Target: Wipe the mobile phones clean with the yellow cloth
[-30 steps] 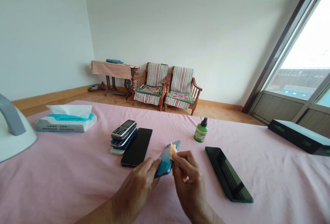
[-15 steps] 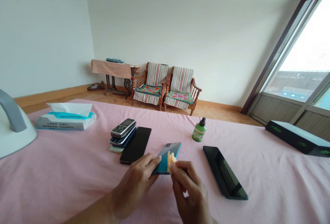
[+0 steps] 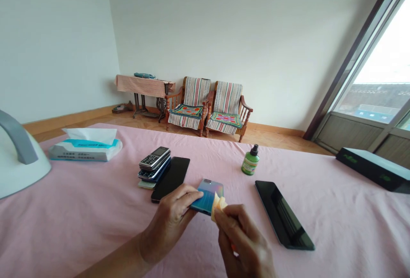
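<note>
A shiny blue smartphone (image 3: 205, 199), its back and camera bump facing up, is gripped at its left edge by my left hand (image 3: 171, 216), thumb on top. My right hand (image 3: 240, 235) pinches a folded pale-yellow cloth (image 3: 218, 204) against the phone's lower right edge. Left of the phone lies a black smartphone (image 3: 173, 177), and beside it stands a small stack of keypad phones (image 3: 154, 162). A black tablet-like phone (image 3: 283, 214) lies face up to the right of my right hand. Behind it stands a green spray bottle (image 3: 250, 162) with a black cap.
A tissue pack (image 3: 85, 147) and a white-and-grey rounded object (image 3: 22, 158) sit on the left of the pink cloth (image 3: 105, 209). A black box (image 3: 371, 169) is at the right edge. Two wooden armchairs (image 3: 224, 107) and a draped sewing table (image 3: 142, 86) stand by the wall.
My right hand has moved the cloth slightly right and down along the phone's edge. The blue phone's back is turned more toward me. The view has shifted slightly.
</note>
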A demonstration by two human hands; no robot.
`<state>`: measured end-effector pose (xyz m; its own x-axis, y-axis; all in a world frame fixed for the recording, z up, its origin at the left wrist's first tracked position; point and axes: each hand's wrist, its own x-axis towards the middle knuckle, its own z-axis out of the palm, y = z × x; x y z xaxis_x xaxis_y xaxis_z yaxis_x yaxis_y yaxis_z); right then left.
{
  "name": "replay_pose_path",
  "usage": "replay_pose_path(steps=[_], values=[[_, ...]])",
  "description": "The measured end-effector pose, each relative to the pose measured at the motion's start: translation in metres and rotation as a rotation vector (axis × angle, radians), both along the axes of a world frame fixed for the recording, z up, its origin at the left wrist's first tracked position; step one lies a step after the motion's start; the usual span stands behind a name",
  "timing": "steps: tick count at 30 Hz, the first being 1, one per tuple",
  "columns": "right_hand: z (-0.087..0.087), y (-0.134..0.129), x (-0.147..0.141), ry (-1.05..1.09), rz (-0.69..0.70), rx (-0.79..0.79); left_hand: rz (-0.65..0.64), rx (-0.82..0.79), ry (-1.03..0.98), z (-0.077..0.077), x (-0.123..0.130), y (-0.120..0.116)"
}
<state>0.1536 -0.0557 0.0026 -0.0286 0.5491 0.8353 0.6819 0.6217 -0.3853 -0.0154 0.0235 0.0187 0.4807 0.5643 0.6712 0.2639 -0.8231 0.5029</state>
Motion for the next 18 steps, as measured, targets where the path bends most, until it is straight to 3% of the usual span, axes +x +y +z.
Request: replay_pose_path(steps=[8, 13, 18], values=[[-0.010, 0.003, -0.020, -0.315, -0.148, 0.101, -0.088, -0.100, 0.037, -0.002, 0.003, -0.008], [-0.009, 0.002, -0.032, -0.325, -0.106, 0.112, -0.082, -0.141, -0.006, -0.005, 0.005, -0.011], [0.001, 0.000, -0.007, -0.189, -0.041, -0.057, -0.122, -0.118, 0.121, -0.007, 0.000, -0.011]])
